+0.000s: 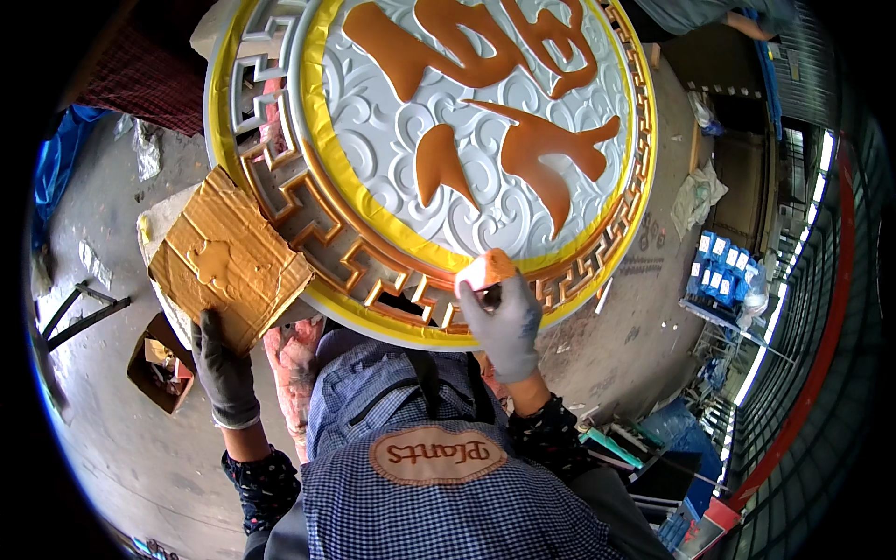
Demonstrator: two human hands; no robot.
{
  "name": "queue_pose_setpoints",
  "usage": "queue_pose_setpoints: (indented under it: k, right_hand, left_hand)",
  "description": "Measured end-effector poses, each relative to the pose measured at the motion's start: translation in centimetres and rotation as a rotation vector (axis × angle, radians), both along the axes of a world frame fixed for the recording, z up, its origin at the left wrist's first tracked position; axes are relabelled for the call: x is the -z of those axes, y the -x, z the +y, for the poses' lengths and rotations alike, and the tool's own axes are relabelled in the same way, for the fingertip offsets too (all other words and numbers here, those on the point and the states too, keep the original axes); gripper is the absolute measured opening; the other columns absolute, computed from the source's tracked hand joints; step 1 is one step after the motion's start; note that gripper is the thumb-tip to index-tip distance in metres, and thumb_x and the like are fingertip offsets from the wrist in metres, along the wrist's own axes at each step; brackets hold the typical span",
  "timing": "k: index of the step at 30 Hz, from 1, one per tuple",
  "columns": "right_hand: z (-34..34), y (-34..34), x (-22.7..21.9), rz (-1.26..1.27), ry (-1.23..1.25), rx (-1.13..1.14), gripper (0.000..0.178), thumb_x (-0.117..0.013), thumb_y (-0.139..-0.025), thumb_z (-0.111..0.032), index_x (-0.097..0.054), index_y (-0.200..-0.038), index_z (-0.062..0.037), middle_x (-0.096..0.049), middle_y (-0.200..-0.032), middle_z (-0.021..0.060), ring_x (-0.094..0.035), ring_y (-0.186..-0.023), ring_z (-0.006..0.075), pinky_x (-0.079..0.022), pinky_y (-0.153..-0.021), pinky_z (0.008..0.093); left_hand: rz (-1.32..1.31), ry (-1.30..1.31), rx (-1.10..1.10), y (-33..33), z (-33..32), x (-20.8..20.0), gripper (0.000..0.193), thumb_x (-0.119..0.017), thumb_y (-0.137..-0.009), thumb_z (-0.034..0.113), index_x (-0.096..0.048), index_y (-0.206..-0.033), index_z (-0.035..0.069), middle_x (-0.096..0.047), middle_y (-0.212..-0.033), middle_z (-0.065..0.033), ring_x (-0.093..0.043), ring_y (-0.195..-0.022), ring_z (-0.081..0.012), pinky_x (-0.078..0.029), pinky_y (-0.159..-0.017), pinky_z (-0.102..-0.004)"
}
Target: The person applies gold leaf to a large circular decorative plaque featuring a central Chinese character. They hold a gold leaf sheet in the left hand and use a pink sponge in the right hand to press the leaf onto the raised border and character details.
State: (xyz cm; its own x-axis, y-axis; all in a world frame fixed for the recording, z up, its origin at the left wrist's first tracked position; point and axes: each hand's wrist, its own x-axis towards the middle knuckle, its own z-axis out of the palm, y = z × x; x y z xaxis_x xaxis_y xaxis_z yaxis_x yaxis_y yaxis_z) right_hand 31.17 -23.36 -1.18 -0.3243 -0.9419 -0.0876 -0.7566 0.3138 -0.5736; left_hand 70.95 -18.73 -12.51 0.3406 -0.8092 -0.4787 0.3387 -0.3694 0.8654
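Observation:
A large round panel (476,219) lies in front of me, with grey raised scrollwork and orange-brown raised characters. Yellow masking tape (333,149) rings its middle and its outer rim. Between them runs an openwork fret border (359,268), coppery on the near and right parts, grey at the upper left. My right hand (509,327), in a grey glove, pinches a white sponge (487,269) with an orange-stained face against the near inner border. Gripped by its lower edge in my gloved left hand (224,369) is a piece of cardboard (252,243) bearing a puddle of orange-brown paint.
Another person's arm (749,25) shows at the top right. A small open carton (161,366) of scraps and a dark metal frame (86,313) stand on the floor at left. Blue packets (723,266) and mixed clutter lie at right.

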Motion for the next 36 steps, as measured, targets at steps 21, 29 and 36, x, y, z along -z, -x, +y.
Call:
queue_pose_setpoints:
  k: [21, 29, 36]
  right_hand:
    - [4.8, 11.9, 1.5, 0.042, 0.13, 0.186, 0.03, -0.081, -0.09, -0.01, -0.067, -0.113, 0.0028, -0.073, -0.101, 0.0136, -0.073, -0.086, 0.0261, -0.058, -0.077, 0.0377]
    - [4.4, 3.1, 1.8, -0.199, 0.155, 0.079, 0.032, -0.085, -0.084, -0.01, -0.07, -0.111, -0.0012, -0.073, -0.103, 0.0144, -0.074, -0.092, 0.0307, -0.058, -0.081, 0.0405]
    - [4.1, 4.8, 1.7, -0.003, 0.196, -0.058, 0.032, -0.086, -0.084, -0.01, -0.07, -0.111, -0.0027, -0.071, -0.103, 0.0139, -0.073, -0.091, 0.0335, -0.058, -0.079, 0.0419]
  left_hand:
    - [-0.317, -0.012, 0.066, -1.2, 1.1, 1.7, 0.074, -0.065, -0.089, -0.015, -0.05, -0.157, 0.008, -0.053, -0.155, -0.0148, -0.055, -0.138, -0.0313, -0.045, -0.116, -0.0399]
    - [-0.022, -0.102, -0.009, -2.0, 0.4, 1.2, 0.063, -0.066, -0.1, -0.003, -0.046, -0.159, 0.005, -0.05, -0.157, -0.0073, -0.051, -0.143, -0.0255, -0.041, -0.12, -0.0376]
    - [-0.883, 0.137, 0.415, -3.8, 2.2, 3.9, 0.062, -0.063, -0.099, -0.008, -0.048, -0.158, 0.006, -0.052, -0.155, -0.0095, -0.05, -0.144, -0.0271, -0.041, -0.121, -0.0377]
